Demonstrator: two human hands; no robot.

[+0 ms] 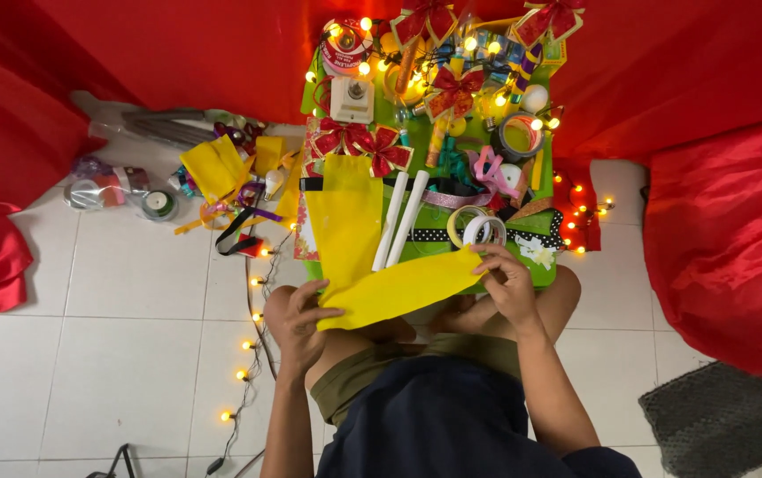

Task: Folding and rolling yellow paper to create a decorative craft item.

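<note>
On a white tiled floor (115, 292) beside a green craft tray (542, 265), left hand (297, 320) and right hand (506, 285) each keep a closed grip on a yellow felt strip (398, 290)

It looked like a home room used for craft work. The white tiled floor (115, 301) was the seat, red cloth (717, 230) hung around it, and on it stood a green tray (542, 265) with ribbons, tape and small lights.
</note>
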